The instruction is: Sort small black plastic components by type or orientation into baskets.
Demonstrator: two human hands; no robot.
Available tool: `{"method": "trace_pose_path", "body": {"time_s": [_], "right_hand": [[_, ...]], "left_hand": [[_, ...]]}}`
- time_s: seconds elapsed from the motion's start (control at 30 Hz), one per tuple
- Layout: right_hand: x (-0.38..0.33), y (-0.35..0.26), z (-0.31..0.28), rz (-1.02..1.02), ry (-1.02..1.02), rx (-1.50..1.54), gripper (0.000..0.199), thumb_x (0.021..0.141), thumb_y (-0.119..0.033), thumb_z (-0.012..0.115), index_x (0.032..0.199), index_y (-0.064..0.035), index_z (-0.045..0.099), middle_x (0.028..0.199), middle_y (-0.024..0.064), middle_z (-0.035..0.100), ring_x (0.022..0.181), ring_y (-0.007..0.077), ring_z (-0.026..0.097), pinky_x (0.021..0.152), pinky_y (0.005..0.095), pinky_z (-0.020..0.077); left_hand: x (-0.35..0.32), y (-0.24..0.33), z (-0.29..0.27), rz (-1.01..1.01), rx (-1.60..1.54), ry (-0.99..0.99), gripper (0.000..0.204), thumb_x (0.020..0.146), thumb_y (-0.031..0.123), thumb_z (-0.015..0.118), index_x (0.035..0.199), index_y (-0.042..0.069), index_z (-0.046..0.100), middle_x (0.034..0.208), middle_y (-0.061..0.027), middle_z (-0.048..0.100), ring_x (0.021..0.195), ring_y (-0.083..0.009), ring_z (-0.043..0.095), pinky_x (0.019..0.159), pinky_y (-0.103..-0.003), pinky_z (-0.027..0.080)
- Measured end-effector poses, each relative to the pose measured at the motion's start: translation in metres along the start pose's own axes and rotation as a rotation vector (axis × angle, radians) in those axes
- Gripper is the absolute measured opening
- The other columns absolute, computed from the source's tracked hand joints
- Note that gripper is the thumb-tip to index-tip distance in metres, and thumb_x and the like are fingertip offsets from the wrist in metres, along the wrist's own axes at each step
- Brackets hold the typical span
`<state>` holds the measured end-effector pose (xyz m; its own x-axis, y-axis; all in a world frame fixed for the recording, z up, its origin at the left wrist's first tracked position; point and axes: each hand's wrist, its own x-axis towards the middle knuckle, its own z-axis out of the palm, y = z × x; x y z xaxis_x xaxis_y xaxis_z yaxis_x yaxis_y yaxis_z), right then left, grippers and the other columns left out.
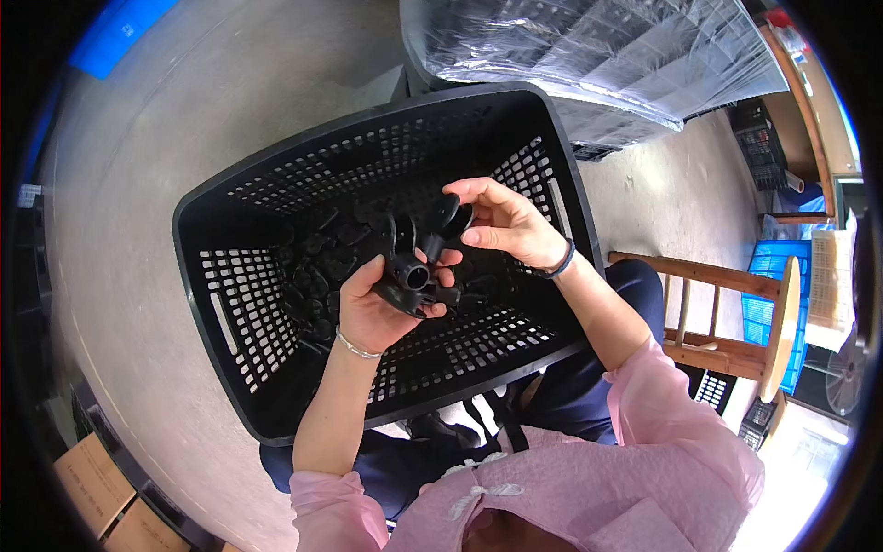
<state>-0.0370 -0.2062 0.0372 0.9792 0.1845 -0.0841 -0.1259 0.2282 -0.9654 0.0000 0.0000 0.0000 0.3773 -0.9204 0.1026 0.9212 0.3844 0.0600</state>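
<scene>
My left hand (372,308) grips a black plastic part (407,273) with a short open tube and flat round flanges, held over a black perforated crate (221,317). My right hand (501,221) pinches a second black plastic piece (449,219) with a rounded disc end, touching the top of the part in my left hand. Several similar black plastic parts (317,267) lie on the bottom of the crate beneath both hands.
The crate rests against my knees on a concrete floor (147,138). A stack of black trays wrapped in clear plastic film (607,55) stands behind it. A wooden stool (736,322) and blue crates (768,276) are at the right, cardboard boxes (92,483) at the lower left.
</scene>
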Motion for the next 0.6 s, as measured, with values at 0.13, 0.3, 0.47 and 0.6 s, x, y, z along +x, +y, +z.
{"method": "trace_pose_path", "body": {"time_s": [0.13, 0.3, 0.47, 0.6], "right_hand": [[0.002, 0.008, 0.000, -0.073, 0.061, -0.003, 0.035, 0.076, -0.003, 0.062, 0.107, -0.0053, 0.046, 0.093, 0.0004, 0.051, 0.084, 0.0080, 0.049, 0.077, 0.0224, 0.0416], [0.007, 0.016, -0.006, -0.076, 0.073, -0.006, 0.027, 0.075, -0.003, 0.063, 0.097, -0.0059, 0.048, 0.084, -0.0017, 0.052, 0.077, 0.0061, 0.051, 0.071, 0.0197, 0.0431], [-0.004, -0.010, -0.008, -0.126, 0.241, -0.129, 0.026, 0.074, -0.004, 0.065, 0.093, -0.0054, 0.048, 0.083, -0.0022, 0.050, 0.075, 0.0048, 0.050, 0.067, 0.0201, 0.0439], [0.004, -0.084, -0.009, -0.600, 0.545, -0.702, 0.023, 0.069, -0.010, 0.070, 0.082, -0.0047, 0.051, 0.080, 0.0035, 0.051, 0.072, 0.0093, 0.051, 0.065, 0.0218, 0.0425]], "left_hand": [[0.000, 0.000, 0.004, 0.003, -0.018, 0.086, 0.046, 0.083, 0.038, 0.045, 0.108, -0.001, 0.050, 0.125, -0.0241, 0.036, 0.105, -0.0284, 0.047, 0.073, -0.038, 0.046], [0.003, 0.005, 0.002, 0.012, 0.001, 0.111, 0.047, 0.083, 0.038, 0.045, 0.107, -0.002, 0.050, 0.125, -0.0241, 0.036, 0.105, -0.0284, 0.047, 0.073, -0.037, 0.046], [0.015, 0.002, 0.019, -0.006, 0.243, 0.251, 0.052, 0.078, 0.041, 0.050, 0.110, 0.000, 0.051, 0.121, -0.0184, 0.043, 0.102, -0.0253, 0.048, 0.069, -0.037, 0.044], [-0.005, 0.000, 0.009, 0.097, 0.443, 0.500, 0.042, 0.073, 0.032, 0.060, 0.104, 0.005, 0.051, 0.096, -0.0133, 0.056, 0.086, -0.0244, 0.054, 0.065, -0.038, 0.047]]}}
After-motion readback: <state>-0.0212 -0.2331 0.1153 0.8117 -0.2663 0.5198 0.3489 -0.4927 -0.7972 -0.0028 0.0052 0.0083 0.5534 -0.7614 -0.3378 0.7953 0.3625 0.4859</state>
